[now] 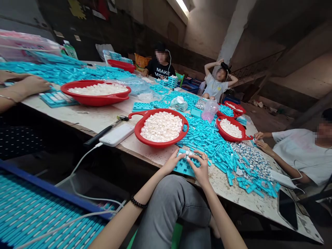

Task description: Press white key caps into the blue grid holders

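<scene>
A blue tray with square slots (184,167) lies at the table's near edge, some white pieces in its far row. My left hand (173,161) has its fingers at the tray's upper left, touching a white piece. My right hand (200,167), with a ring, rests over the tray's right part, thumb and fingers bent around the white pieces. Whether either hand grips a single piece is too small to tell. Just beyond stands a red basin (145,134) heaped with white pieces (162,126). Loose blue parts (207,138) spread to the right of it.
A hammer (103,133) and a white power bank (117,135) with a cable lie left. More red basins (95,100) stand around the table. A phone (287,209) lies at the right edge. Other people sit left, right and across. A blue crate (52,183) is lower left.
</scene>
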The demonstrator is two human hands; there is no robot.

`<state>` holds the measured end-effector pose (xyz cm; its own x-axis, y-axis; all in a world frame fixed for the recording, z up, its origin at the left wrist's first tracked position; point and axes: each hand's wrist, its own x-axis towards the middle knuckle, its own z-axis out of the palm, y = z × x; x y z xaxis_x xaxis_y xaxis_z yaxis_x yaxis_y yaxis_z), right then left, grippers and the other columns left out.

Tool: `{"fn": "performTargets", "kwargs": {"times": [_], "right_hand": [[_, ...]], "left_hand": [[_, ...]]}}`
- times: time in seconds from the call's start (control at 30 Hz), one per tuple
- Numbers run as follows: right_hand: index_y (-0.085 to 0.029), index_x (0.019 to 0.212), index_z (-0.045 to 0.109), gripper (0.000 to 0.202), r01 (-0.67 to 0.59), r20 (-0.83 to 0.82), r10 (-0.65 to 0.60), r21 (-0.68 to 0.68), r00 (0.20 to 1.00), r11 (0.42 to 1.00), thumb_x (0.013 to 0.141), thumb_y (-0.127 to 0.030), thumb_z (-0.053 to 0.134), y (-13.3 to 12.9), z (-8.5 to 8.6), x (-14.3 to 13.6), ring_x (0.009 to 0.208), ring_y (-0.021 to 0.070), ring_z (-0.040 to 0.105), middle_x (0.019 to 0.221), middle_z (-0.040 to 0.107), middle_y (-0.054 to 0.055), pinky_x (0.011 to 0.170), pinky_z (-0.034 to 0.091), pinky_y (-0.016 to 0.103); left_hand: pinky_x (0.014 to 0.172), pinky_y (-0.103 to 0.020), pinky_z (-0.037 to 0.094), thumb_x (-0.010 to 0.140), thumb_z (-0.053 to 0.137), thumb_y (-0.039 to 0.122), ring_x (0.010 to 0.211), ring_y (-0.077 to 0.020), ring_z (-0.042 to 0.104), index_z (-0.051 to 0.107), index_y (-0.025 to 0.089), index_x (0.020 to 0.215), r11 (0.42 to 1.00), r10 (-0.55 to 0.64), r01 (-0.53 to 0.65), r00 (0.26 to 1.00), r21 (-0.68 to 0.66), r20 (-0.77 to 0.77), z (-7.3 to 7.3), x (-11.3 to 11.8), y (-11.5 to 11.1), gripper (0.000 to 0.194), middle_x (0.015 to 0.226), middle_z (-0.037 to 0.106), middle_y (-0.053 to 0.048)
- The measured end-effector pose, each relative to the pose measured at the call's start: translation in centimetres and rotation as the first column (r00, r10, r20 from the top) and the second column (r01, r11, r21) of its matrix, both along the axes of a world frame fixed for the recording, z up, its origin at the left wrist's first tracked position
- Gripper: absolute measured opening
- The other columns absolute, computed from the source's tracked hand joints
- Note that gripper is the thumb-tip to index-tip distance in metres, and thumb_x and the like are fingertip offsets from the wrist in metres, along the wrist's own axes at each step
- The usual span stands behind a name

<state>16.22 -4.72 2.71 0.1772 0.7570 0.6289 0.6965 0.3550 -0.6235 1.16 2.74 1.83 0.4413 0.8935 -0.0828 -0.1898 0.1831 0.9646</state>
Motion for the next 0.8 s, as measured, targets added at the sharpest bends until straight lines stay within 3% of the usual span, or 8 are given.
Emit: {"fn": "performTargets", "kwargs": {"times": [0.27, 0.43, 0.57, 0.8], "right_hand": [[-0.028, 0.095, 0.078, 0.013, 0.035, -0.034, -0.034, 0.029, 0.999, 0.999, 0.09, -0.037, 0.069, 0.3, -0.4, -0.5, 0.111, 0.0259, 0.057, 0.115, 0.066, 0.006, 0.102, 0.035, 0.045], [-0.028, 0.094, 0.079, 0.012, 0.055, 0.008, -0.055, 0.026, 0.998, 0.998, 0.09, -0.035, 0.07, 0.5, -0.5, -0.6, 0.107, 0.0258, 0.057, 0.106, 0.068, 0.006, 0.097, 0.038, 0.043], [-0.028, 0.094, 0.079, 0.012, 0.041, 0.012, -0.042, 0.032, 0.999, 0.999, 0.09, -0.032, 0.068, 0.6, -0.7, -0.7, 0.106, 0.0261, 0.056, 0.106, 0.069, 0.006, 0.095, 0.04, 0.043], [-0.028, 0.087, 0.078, 0.009, 0.023, -0.012, -0.022, 0.081, 1.0, 0.996, 0.087, -0.032, 0.07, 0.8, -2.4, -0.7, 0.104, 0.0277, 0.059, 0.104, 0.071, 0.006, 0.093, 0.043, 0.045]], "left_hand": [[0.078, -0.029, 0.05, 0.064, 0.073, 0.058, 0.093, -0.0227, 0.065, 0.056, 0.022, 0.102, 1.0, 0.002, -0.002, 1.0, 0.023, 0.003, 0.1, -0.1, -0.1, 0.055, 0.098, 0.069, -0.002], [0.085, -0.03, 0.049, 0.068, 0.074, 0.053, 0.093, -0.0211, 0.064, 0.057, 0.021, 0.097, 0.986, 0.027, -0.017, 0.998, 0.167, -0.057, 0.3, -0.2, -0.2, 0.046, 0.092, 0.068, 0.0], [0.084, -0.031, 0.049, 0.063, 0.081, 0.049, 0.09, -0.0206, 0.064, 0.056, 0.021, 0.092, 0.973, 0.079, -0.057, 0.993, 0.222, -0.091, 0.2, -0.2, -0.2, 0.048, 0.09, 0.069, -0.001], [0.072, -0.028, 0.049, 0.05, 0.09, 0.05, 0.074, -0.0168, 0.063, 0.053, 0.02, 0.086, 0.983, 0.074, -0.067, 0.997, 0.169, -0.035, -0.7, -0.3, 0.0, 0.059, 0.079, 0.067, 0.001]]}}
